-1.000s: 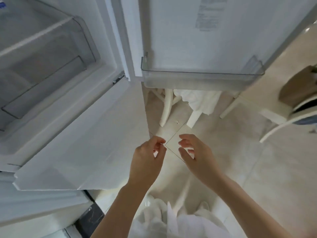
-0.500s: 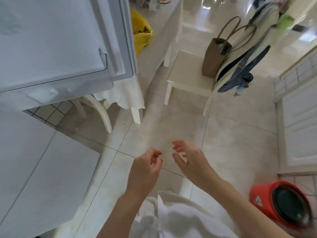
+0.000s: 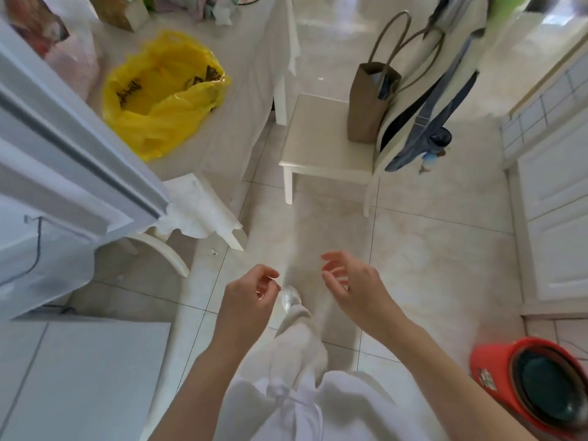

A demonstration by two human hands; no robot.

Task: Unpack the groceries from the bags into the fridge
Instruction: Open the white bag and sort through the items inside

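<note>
A yellow plastic grocery bag lies open on the white table at the upper left. A pink-and-white bag sits further left on the same table, partly behind the open fridge door. My left hand hovers above the floor at centre, fingers loosely curled with nothing in them. My right hand is just to its right, fingers spread and empty. Both hands are well short of the bags. The fridge interior is out of view.
A white chair with a brown tote bag on it stands ahead, with clothes hung on its back. A red bin is at the lower right. White cabinets line the right side. Tiled floor lies between.
The view has swung away from the fridge interior toward the table and chair. My hands stay in front of me and have drawn slightly apart, both empty.
</note>
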